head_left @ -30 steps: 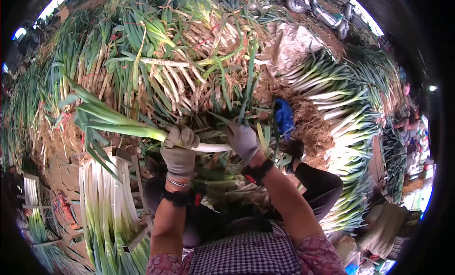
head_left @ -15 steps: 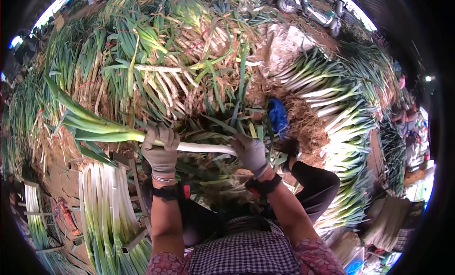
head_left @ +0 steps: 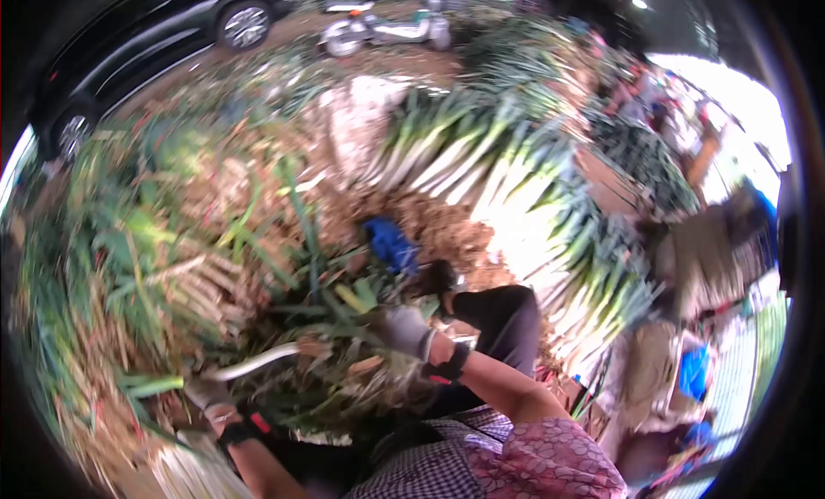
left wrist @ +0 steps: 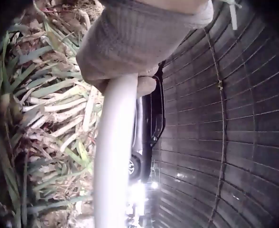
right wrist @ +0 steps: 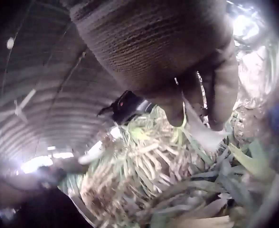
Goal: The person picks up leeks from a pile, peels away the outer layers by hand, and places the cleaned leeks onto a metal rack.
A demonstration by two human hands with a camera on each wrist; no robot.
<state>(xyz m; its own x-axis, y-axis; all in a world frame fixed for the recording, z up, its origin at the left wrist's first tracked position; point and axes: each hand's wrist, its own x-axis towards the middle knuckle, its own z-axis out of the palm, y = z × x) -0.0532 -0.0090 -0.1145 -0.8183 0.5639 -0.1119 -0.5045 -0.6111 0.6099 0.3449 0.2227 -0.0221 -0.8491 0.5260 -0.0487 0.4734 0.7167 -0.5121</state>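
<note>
My gloved left hand (head_left: 208, 391) grips a leek (head_left: 262, 360), its white shank pointing right and its green leaves to the left. In the left wrist view the pale shank (left wrist: 114, 156) runs down from the gloved fingers. Apart from the leek, my gloved right hand (head_left: 402, 331) is over the heap of leaf scraps (head_left: 344, 370). Seen from the right wrist, its fingers (right wrist: 225, 90) are bent downward around a whitish strip of leek skin (right wrist: 201, 128), which hangs out between them.
A blue bag (head_left: 391, 245) lies beyond my right hand. A long row of trimmed leeks (head_left: 516, 198) curves along the right. Untrimmed leeks (head_left: 198, 275) are piled at the left, and bundled white stalks (head_left: 185, 473) sit at lower left. A scooter (head_left: 387, 30) and a dark car (head_left: 146, 48) stand behind.
The head view has swung to the right, blurring the scene. My right hand has left the leek's white end and moved off rightward. The left hand still holds the leek.
</note>
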